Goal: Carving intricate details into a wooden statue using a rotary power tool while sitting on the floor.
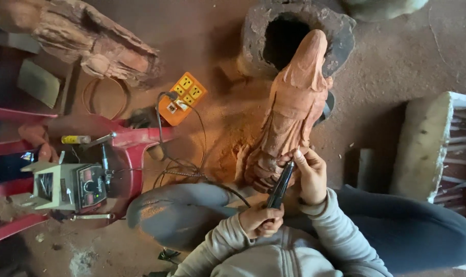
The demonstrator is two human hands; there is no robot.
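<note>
1. Our left hand [261,219] is closed around the back of the black rotary tool [280,185]; our right hand [309,174] pinches its front end.
2. The tool tip touches the lower part of the reddish wooden statue [292,110], which leans between our knees.
3. We think the tip may slip and scratch the carving, because the statue is not fixed.
4. The hollow stump [340,31] behind it looks dark inside; we cannot tell its contents.

Bare dirt floor [397,66] right of wooden statue [294,107] passable; hollow stump [299,36] blocks behind; orange power strip [181,97] and cables [181,164] obstruct left.
</note>
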